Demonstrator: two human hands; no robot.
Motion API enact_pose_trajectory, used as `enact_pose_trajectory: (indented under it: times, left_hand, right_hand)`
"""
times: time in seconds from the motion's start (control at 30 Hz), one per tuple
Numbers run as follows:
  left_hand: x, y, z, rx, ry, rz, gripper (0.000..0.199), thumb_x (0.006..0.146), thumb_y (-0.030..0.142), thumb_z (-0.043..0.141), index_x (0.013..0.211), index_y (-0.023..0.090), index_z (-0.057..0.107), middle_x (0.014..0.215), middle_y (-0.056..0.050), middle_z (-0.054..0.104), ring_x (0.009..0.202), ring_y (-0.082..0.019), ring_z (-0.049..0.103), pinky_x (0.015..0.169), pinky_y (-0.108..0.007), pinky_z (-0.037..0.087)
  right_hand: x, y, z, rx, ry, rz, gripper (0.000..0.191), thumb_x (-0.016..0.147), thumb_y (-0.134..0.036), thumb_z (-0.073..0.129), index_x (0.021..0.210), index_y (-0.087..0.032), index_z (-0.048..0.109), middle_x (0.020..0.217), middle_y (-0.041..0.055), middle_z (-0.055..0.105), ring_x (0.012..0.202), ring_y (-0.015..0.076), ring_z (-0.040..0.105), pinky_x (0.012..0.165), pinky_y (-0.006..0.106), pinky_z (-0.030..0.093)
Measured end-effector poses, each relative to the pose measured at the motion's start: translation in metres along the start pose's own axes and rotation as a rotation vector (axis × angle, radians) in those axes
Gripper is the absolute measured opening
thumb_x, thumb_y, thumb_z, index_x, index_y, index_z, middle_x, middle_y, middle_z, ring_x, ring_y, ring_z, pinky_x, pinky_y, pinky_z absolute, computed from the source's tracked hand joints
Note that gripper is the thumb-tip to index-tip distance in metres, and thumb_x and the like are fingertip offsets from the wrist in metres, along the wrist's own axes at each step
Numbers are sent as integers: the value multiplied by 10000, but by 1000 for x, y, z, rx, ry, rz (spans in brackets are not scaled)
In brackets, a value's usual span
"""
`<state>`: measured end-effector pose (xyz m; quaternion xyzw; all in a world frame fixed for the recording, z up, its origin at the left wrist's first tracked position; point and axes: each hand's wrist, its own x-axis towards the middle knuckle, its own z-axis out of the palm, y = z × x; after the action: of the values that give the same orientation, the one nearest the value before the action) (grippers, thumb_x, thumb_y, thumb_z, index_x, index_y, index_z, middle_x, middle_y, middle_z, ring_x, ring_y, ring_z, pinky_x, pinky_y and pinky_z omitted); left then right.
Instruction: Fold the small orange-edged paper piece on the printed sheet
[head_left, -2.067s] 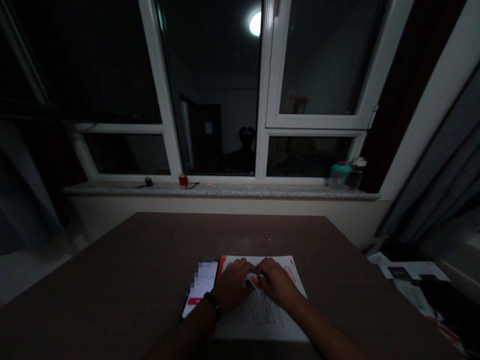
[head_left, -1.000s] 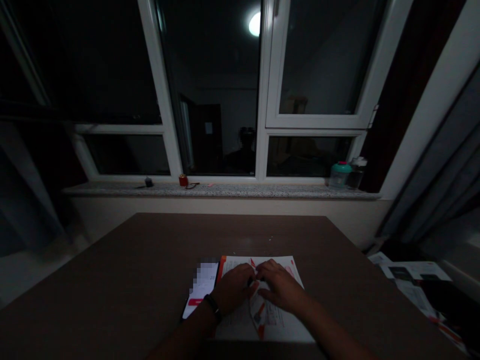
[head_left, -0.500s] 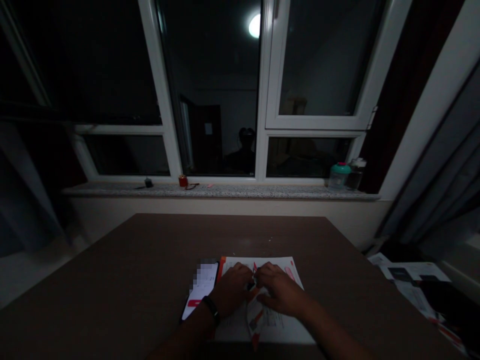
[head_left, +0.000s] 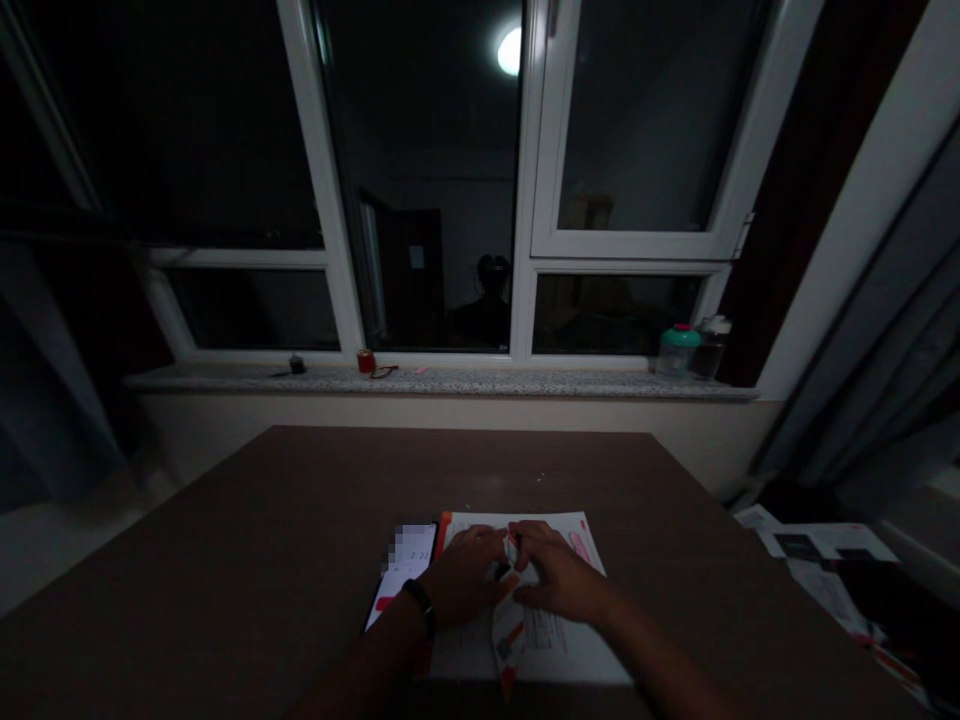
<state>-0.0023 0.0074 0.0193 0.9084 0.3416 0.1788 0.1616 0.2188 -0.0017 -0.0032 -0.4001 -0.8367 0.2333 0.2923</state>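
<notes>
Both my hands meet over a white printed sheet or booklet [head_left: 585, 655] with an orange left edge, flat on the table. Between them is a narrow piece of folded paper [head_left: 510, 640], white with orange and red patches, its pointed red end toward me. My left hand [head_left: 469, 575], with a dark band on its wrist, closes on the paper's upper part from the left. From the right, my right hand [head_left: 559, 575] pinches the same part, thumb and fingers bent around it. The fingertips partly cover the folds. A lit phone [head_left: 405, 560] lies beside my left forearm.
The brown table [head_left: 262, 560] reaches toward a stone windowsill [head_left: 480, 381]. On the sill stand a teal-lidded container [head_left: 679, 350], a clear bottle [head_left: 711, 348] and a small red object [head_left: 366, 361]. Papers [head_left: 832, 590] lie low at the right, near a grey curtain [head_left: 862, 330].
My fingers have shifted slightly around the top of the folded paper, showing more of its upper tip. The paper and both forearms stay in nearly the same place.
</notes>
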Motion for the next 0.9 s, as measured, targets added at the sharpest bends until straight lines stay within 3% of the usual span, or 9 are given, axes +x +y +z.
enact_pose_trajectory:
  times: [0.17,0.27,0.53,0.73,0.9]
  left_hand:
    - [1,2,-3,-3,-13,34,165,892,244,618,1054,250,589,1394,-25,508,1301,-252,406,1091,-410,307]
    - [1,4,-5,5,-29,17,176,892,246,611,1067,254,585,1315,-27,558,1263,-252,439,1057,-410,342]
    - [0,2,0,57,73,-100,262,924,339,571,1173,262,545,1156,-30,628,1163,-251,506,1014,-408,362]
    - [-1,0,2,91,41,-188,527,807,344,676,1289,275,474,1320,-58,562,1276,-319,430,1047,-480,316]
    - [1,-3,6,120,123,-148,348,828,289,642,1159,246,544,1318,-62,552,1254,-293,445,1056,-460,313]
  right_hand:
    - [1,-1,-2,-20,0,-3,302,649,-186,796,883,-215,607,1359,79,534,1329,268,388,1082,434,303]
    - [1,-2,-4,-62,11,-9,331,632,-215,821,875,-216,597,1317,61,535,1269,264,430,1050,416,325]
    - [3,-11,-10,-174,35,-5,283,721,-177,754,968,-236,630,1091,35,577,1076,234,495,940,366,367]
    - [2,-15,-13,-127,-86,-67,409,678,-282,827,1056,-268,671,1111,36,581,1077,245,493,936,361,373]
    - [3,-11,-13,-143,-72,-59,393,739,-288,800,1108,-273,667,1150,49,601,1115,252,495,950,373,375]
